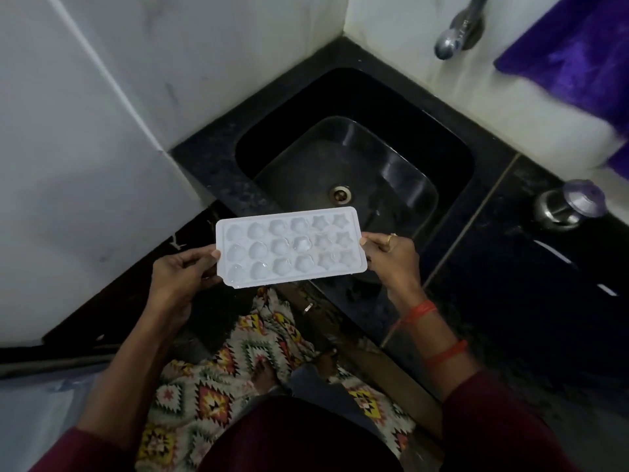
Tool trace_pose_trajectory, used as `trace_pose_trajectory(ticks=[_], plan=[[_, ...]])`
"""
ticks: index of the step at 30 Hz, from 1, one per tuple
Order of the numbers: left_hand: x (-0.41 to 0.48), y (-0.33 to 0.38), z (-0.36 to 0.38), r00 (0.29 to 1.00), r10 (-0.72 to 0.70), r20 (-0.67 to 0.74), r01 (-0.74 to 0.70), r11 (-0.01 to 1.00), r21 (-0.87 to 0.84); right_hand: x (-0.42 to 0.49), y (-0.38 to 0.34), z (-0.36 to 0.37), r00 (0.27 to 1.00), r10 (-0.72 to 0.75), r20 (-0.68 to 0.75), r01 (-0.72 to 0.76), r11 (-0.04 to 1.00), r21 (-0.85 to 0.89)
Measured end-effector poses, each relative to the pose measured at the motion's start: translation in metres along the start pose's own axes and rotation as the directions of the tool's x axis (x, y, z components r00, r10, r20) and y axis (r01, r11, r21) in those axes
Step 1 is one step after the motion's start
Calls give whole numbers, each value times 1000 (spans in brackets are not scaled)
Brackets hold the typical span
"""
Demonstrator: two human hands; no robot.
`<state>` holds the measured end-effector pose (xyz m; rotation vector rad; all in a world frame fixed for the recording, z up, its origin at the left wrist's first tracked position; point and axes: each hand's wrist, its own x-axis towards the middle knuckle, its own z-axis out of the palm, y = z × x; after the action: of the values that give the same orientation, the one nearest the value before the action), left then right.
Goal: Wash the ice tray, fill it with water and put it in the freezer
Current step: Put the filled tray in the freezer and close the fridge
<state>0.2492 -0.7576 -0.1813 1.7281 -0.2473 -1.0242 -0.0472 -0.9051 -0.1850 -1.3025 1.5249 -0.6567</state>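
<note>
Both forearms reach up from the bottom of the frame. The left hand (183,270) and right hand (391,257) each close their grip on a short end of the white ice tray (291,247), held level at centre frame, above the near edge of the black sink (456,158) in the bench (510,267).

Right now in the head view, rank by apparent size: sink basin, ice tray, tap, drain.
1. sink basin
2. ice tray, though it is held nearer the camera, so it looks bigger than it is
3. tap, partly cut off at the top
4. drain
</note>
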Motion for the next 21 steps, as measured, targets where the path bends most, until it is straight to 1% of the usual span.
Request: trace_pose_trajectory(ticks=[8, 13, 16, 21], plan=[[-13, -8, -83, 992, -24, -126, 13, 996, -87, -18, -32, 74, 988, -62, 139, 72, 995, -67], [-25, -15, -127, 973, -45, -225, 15, 991, -136, -28, -47, 121, 972, -69, 224, 89, 992, -84], [-33, -22, -153, 954, -50, -297, 1, 987, -163, -34, -57, 149, 944, -76, 322, 117, 987, -112], [-51, -42, -190, 908, -100, -406, -2, 970, -244, -36, -69, 195, 875, -122, 468, 212, 967, -144]])
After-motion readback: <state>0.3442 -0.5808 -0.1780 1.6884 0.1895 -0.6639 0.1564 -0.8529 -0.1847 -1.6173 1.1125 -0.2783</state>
